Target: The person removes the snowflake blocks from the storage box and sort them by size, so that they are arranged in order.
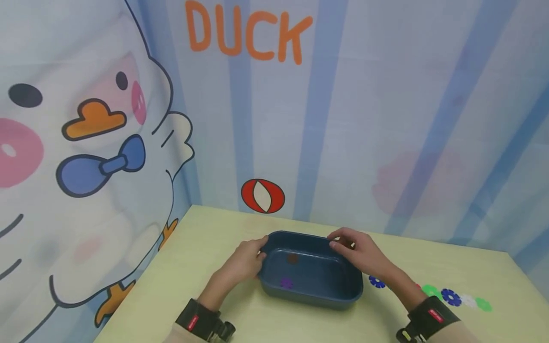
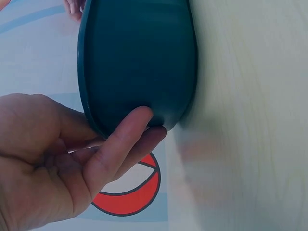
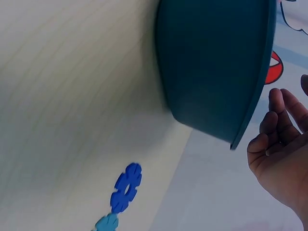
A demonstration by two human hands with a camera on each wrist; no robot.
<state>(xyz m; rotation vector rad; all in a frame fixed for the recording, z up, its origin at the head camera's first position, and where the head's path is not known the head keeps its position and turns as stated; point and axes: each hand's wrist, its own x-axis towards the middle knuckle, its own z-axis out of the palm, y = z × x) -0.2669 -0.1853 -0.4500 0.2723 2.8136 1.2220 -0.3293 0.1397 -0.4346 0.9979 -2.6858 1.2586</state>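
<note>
A dark blue rectangular plastic basin (image 1: 309, 297) stands on the pale yellow table. Inside it lie a purple flower-shaped plastic piece (image 1: 286, 283) and a small brown piece (image 1: 292, 258). My left hand (image 1: 244, 259) grips the basin's left end. Close up in the left wrist view, two fingers of the left hand (image 2: 72, 163) lie along the basin's outer wall (image 2: 139, 57). Over the back right corner hovers my right hand (image 1: 362, 247), its fingers loosely bent. From the right wrist, a gap shows between the right hand (image 3: 284, 144) and the basin's rim (image 3: 252, 108).
To the right of the basin, a dark blue flower-shaped piece (image 1: 377, 281) lies on the table. Farther right come a green piece (image 1: 431, 290), another blue one (image 1: 452, 297), a white one (image 1: 469, 300) and a light green one (image 1: 484, 305). A printed cloth backdrop (image 1: 351, 119) borders the table.
</note>
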